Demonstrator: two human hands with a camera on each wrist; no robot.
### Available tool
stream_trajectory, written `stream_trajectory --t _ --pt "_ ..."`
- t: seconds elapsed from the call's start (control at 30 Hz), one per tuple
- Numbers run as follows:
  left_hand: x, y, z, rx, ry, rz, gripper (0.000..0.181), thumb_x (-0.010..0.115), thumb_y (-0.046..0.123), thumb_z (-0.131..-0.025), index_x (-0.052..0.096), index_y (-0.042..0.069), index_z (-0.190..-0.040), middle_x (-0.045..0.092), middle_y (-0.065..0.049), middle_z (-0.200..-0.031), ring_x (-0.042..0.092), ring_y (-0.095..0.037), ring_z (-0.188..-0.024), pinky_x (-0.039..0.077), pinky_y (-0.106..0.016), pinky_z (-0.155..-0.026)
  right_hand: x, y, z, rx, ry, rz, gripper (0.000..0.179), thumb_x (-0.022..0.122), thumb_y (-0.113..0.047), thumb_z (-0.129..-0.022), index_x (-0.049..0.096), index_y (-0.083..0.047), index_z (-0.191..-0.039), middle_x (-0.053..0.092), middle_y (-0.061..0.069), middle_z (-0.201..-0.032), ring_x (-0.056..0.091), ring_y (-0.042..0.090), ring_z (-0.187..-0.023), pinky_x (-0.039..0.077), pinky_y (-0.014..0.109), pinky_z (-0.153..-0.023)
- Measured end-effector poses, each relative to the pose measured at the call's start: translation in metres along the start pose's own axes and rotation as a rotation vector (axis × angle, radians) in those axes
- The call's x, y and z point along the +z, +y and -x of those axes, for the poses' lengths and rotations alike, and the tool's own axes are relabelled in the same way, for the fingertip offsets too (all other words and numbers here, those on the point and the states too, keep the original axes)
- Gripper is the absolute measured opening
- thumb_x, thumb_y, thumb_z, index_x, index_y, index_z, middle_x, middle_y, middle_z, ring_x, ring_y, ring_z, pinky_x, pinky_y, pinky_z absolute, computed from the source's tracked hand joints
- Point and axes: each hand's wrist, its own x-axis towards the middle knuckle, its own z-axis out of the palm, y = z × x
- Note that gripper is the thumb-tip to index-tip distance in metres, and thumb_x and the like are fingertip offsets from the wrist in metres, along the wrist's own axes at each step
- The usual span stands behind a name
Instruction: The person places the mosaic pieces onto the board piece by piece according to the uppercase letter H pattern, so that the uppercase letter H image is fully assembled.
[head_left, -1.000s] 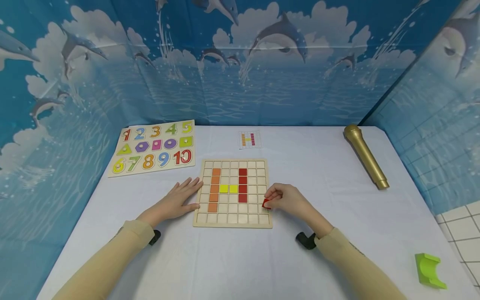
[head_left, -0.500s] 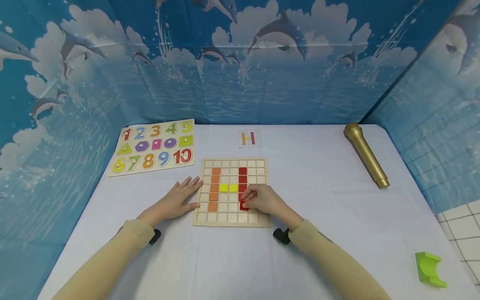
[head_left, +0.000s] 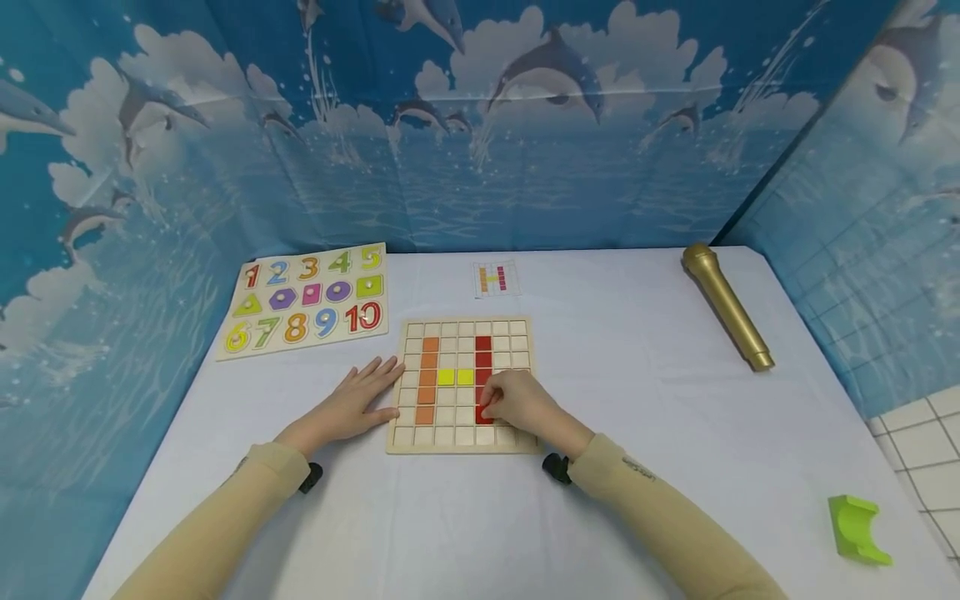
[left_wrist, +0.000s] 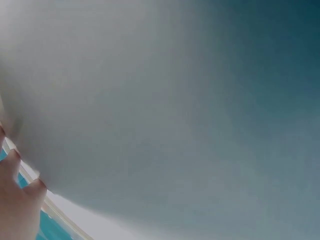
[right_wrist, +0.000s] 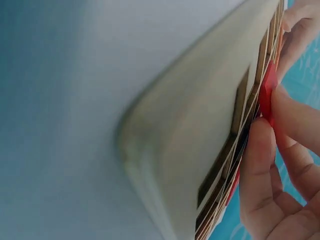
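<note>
A wooden grid board (head_left: pixel 461 449) lies on the white table. It bears a column of orange tiles (head_left: pixel 427 377), two yellow tiles (head_left: pixel 446 377) and a column of red tiles (head_left: pixel 483 360). My left hand (head_left: pixel 345 407) rests beside the board, fingers spread, its fingertips touching the left edge. At the lower end of the red column, my right hand (head_left: pixel 521 404) pinches a red square tile (right_wrist: pixel 267 92) between thumb and finger. In the right wrist view that tile stands tilted against the grid. The right fingers partly hide the red column in the head view.
Behind the board lies a small pattern card (head_left: pixel 496 279) with orange, yellow and red columns. A number-and-shape puzzle board (head_left: pixel 303 302) is at the back left. A gold microphone (head_left: pixel 727 308) lies at the back right, and a green curved block (head_left: pixel 857 531) at the front right.
My right hand has moved left from the board's right edge, carrying the red tile to the lower end of the red column. My left hand has stayed at the left edge.
</note>
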Motion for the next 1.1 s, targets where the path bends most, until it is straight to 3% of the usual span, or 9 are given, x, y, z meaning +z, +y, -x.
stream_trajectory --t 0.4,0.63,0.8,0.93,1.1 --pt "0.000 0.001 0.002 -0.016 0.003 0.007 0.077 0.063 0.040 -0.095 0.025 0.014 -0.157 0.018 -0.009 -0.165 0.010 -0.036 -0.153 0.005 -0.062 -0.122 0.002 -0.001 -0.003 -0.031 0.025 0.023 0.013 0.076 -0.001 -0.082 0.065 -0.008 -0.080 0.059 -0.001 -0.072 0.052 0.011 -0.065 0.045 0.021 -0.061" --pt "-0.001 0.003 -0.001 -0.006 -0.019 0.005 0.076 0.061 0.041 -0.096 0.024 0.015 -0.158 0.018 -0.009 -0.165 0.009 -0.036 -0.153 0.005 -0.061 -0.122 -0.006 0.012 0.003 0.014 0.005 -0.099 0.009 0.075 -0.010 -0.085 0.066 -0.010 -0.086 0.063 0.000 -0.078 0.056 0.012 -0.067 0.049 0.024 -0.061" --pt "-0.008 0.008 -0.006 0.009 -0.043 -0.016 0.075 0.061 0.041 -0.096 0.027 0.012 -0.157 0.021 -0.013 -0.164 0.012 -0.039 -0.152 0.009 -0.063 -0.121 -0.027 0.023 0.008 0.042 0.048 -0.100 0.007 0.071 -0.016 -0.090 0.068 -0.010 -0.090 0.064 0.002 -0.081 0.056 0.013 -0.070 0.048 0.025 -0.063" --pt "-0.024 0.014 -0.014 -0.032 -0.037 -0.007 0.075 0.061 0.043 -0.096 0.029 0.012 -0.156 0.023 -0.014 -0.163 0.013 -0.038 -0.152 0.013 -0.060 -0.122 -0.053 0.035 0.007 0.061 0.126 -0.060 0.011 0.067 -0.019 -0.093 0.069 -0.009 -0.096 0.066 0.005 -0.085 0.056 0.015 -0.073 0.046 0.025 -0.063" --pt "-0.052 0.021 -0.028 -0.106 0.079 0.024 0.073 0.057 0.043 -0.098 0.024 0.015 -0.158 0.020 -0.010 -0.165 0.009 -0.034 -0.154 0.014 -0.055 -0.123 -0.090 0.045 0.002 0.109 0.233 0.007 0.024 0.063 -0.025 -0.097 0.066 -0.005 -0.111 0.068 0.012 -0.100 0.062 0.024 -0.088 0.052 0.034 -0.073"
